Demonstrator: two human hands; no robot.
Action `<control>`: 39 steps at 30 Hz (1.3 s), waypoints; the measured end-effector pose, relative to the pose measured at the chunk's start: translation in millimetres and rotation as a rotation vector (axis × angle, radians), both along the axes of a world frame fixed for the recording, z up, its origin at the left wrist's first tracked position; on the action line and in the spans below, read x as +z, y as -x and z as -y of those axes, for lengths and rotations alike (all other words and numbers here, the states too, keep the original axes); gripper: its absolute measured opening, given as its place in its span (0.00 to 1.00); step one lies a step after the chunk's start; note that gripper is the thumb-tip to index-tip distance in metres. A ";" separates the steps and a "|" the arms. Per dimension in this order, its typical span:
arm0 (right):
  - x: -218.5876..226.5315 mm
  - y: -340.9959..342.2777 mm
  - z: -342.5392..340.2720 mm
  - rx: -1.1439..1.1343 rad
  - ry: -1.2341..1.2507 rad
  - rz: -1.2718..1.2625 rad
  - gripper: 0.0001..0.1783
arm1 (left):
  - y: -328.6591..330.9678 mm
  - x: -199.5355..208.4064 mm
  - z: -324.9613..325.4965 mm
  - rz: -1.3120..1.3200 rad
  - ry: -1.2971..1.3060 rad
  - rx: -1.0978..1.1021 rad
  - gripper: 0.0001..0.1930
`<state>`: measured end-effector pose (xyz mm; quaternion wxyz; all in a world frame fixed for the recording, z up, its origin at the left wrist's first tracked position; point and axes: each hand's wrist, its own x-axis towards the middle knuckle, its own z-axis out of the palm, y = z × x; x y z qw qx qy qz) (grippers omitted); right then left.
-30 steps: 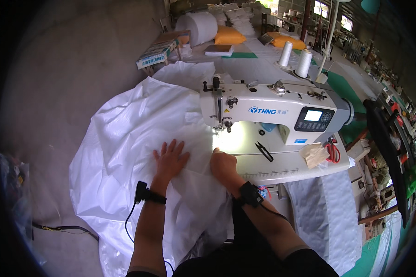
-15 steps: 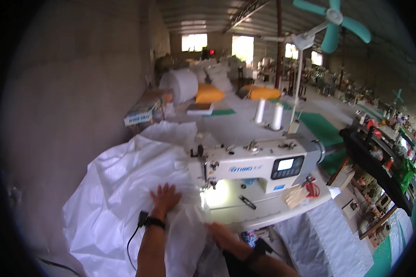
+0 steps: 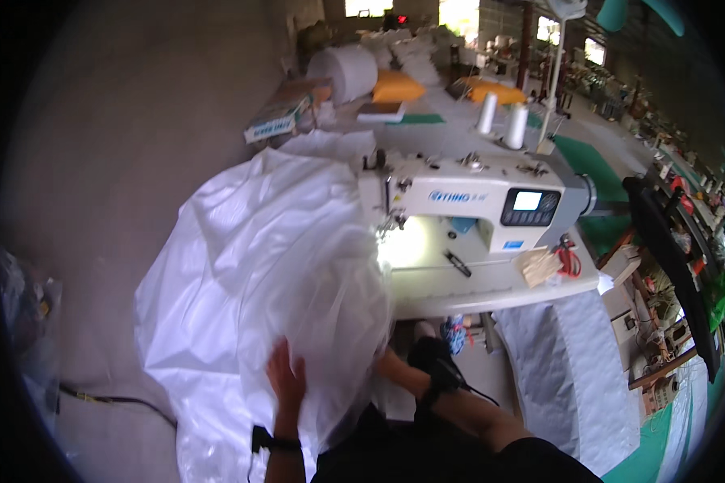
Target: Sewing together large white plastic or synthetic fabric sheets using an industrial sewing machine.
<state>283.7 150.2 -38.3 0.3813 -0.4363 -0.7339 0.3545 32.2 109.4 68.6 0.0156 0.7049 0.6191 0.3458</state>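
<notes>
I see the left hand (image 3: 287,380) open on the big white sheet (image 3: 250,249); the right hand (image 3: 390,368) is half hidden at its right edge, so I can't tell its grip. The sheet lies left of the sewing machine (image 3: 467,189)

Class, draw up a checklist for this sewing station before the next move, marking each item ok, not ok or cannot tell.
1. Left hand clear of the sewing machine: ok, over the white sheet.
2. Right hand gripping the sheet: cannot tell, partly hidden.
3. White sheet smooth: not ok, wrinkled.
4. Control-panel screen lit: ok.
5. Black thread snips on the machine bed: ok.
</notes>
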 end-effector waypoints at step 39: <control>163.9 -37.8 107.6 0.231 1.254 0.297 0.28 | 33.8 154.5 -115.1 0.020 0.027 -0.122 0.06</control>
